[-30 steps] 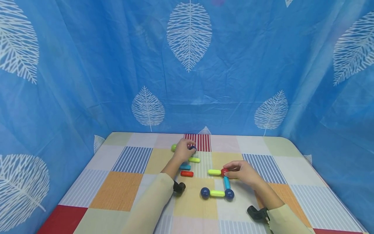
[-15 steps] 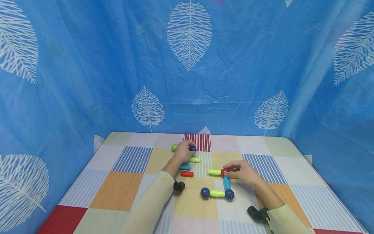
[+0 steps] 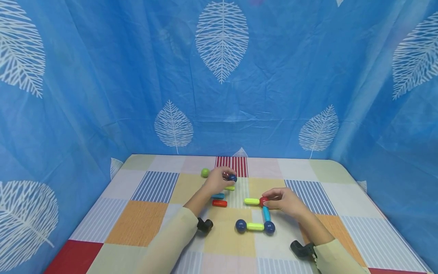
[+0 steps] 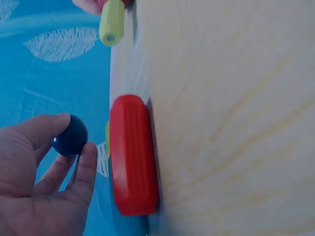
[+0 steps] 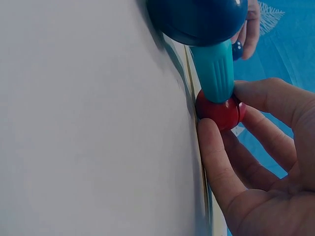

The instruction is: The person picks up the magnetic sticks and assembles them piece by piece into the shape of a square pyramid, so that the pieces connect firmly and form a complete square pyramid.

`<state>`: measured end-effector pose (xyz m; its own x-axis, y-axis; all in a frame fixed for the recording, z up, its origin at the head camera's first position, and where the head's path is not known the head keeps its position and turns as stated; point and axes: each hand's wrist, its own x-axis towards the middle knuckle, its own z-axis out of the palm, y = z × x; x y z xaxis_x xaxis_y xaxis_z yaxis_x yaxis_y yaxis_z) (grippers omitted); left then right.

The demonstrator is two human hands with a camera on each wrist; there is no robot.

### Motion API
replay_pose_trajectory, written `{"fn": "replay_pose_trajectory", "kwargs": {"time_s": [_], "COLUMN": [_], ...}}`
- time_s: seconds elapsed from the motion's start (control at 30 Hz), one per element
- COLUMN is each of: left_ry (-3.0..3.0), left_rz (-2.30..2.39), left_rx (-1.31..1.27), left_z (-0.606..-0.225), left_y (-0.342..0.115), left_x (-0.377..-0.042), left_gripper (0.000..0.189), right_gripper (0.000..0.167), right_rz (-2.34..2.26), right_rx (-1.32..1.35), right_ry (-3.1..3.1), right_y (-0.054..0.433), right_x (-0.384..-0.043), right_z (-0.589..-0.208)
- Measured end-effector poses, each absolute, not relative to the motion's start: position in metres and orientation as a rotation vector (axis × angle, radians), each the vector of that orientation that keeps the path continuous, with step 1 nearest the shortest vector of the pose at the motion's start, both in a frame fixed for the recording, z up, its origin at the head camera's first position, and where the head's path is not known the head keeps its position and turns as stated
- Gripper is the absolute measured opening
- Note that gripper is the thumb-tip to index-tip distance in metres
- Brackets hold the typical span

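Between thumb and fingers my left hand [image 3: 217,180] pinches a dark blue ball [image 4: 72,135], near the back middle of the table. My right hand [image 3: 286,201] holds a red ball [image 5: 220,114] at a corner of a joined chain. From that red ball a yellow-green rod [image 3: 251,201] points left and a light blue rod [image 5: 214,71] runs toward the front. The light blue rod meets a dark blue ball [image 3: 269,227]. Another yellow-green rod [image 3: 255,227] links this ball to a second dark blue ball [image 3: 241,226] on the left.
Loose pieces lie below and beside my left hand: a red rod [image 3: 219,203], a blue rod [image 3: 218,196], a partly covered yellow-green rod [image 3: 230,188] and a green ball [image 3: 205,172]. A patchwork cloth [image 3: 137,224] covers the table. Blue curtains [image 3: 273,76] surround it.
My left hand has moved slightly right and nearer with the dark blue ball, uncovering more of the green ball's surroundings. My right hand stays on the red ball.
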<state>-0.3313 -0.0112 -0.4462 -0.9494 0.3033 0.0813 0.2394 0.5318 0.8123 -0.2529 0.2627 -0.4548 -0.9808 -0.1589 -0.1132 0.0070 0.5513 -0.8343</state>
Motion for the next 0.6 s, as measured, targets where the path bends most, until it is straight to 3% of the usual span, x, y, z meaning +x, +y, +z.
{"fn": "replay_pose_trajectory", "kwargs": {"time_s": [0.6], "left_ry": [2.525], "left_rz": [1.411], "left_rx": [0.693], "left_z": [-0.447], "left_y": [-0.015], "left_x": [-0.301], "left_gripper": [0.027], "right_gripper": [0.030], "right_rz": [-1.407], "right_rx": [-0.098], "right_ry": [2.599], "right_y": [0.262], "right_x": [-0.254], "right_z": [-0.457]}}
